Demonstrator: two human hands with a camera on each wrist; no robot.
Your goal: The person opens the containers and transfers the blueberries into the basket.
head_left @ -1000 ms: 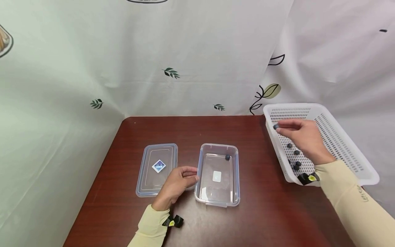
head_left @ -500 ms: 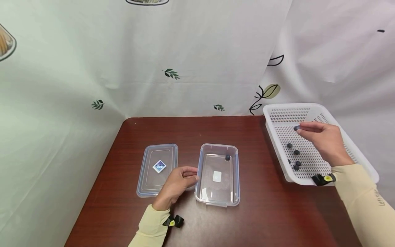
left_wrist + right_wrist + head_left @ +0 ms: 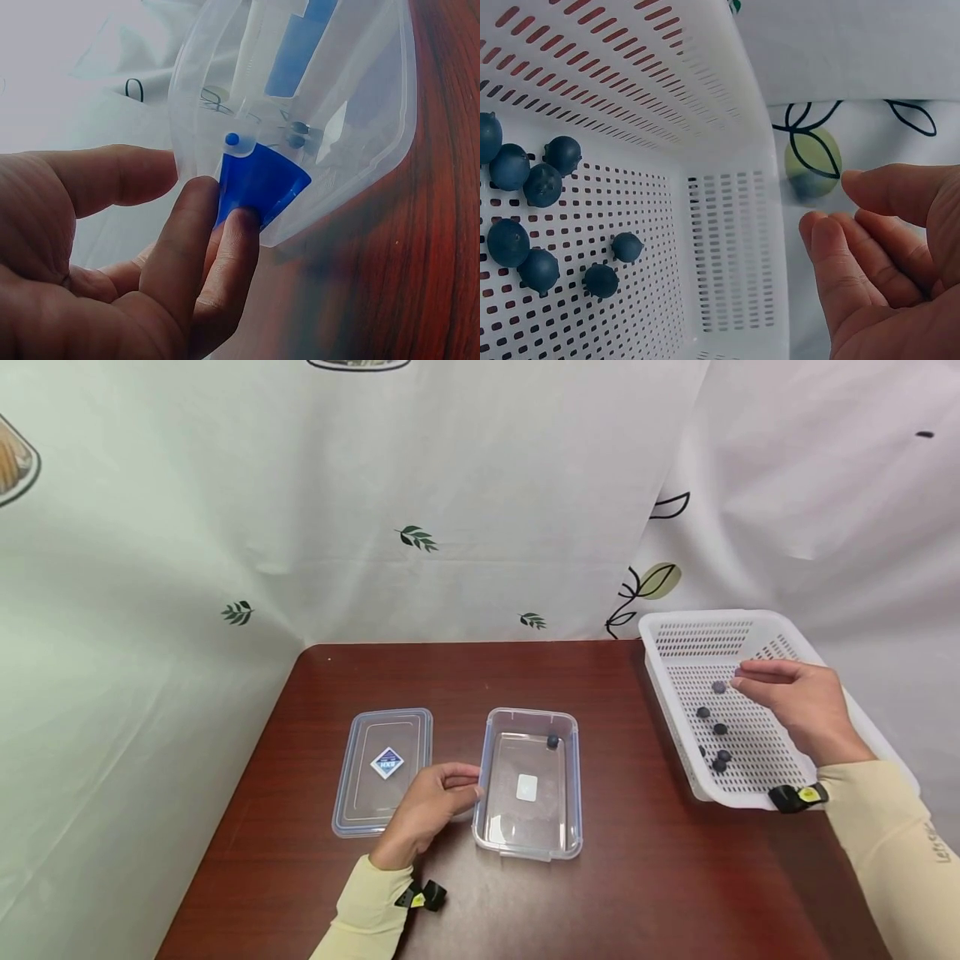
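My left hand (image 3: 429, 810) grips the left side of a clear lidless plastic container (image 3: 528, 858), its fingertips on the blue clasp (image 3: 259, 184). In that container a single blueberry (image 3: 552, 741) lies near the far right corner. Over the white basket (image 3: 678, 735) hovers my right hand (image 3: 806, 706), thumb and fingers slightly apart with no berry visible between them in the right wrist view. A faint bluish blur shows just beyond those fingertips; I cannot tell what it is. Several blueberries lie on the basket floor, one blueberry (image 3: 718, 687) just left of the right fingertips.
A clear lid (image 3: 378, 806) with a blue rim and a diamond sticker lies flat on the table, left of the container. The dark red wooden table (image 3: 622, 877) ends at a patterned white cloth wall (image 3: 480, 485) at the back.
My right hand has moved right across the basket and parted from the blueberry it pinched; a blueberry now shows on the basket floor beside it. The left hand keeps its place on the container.
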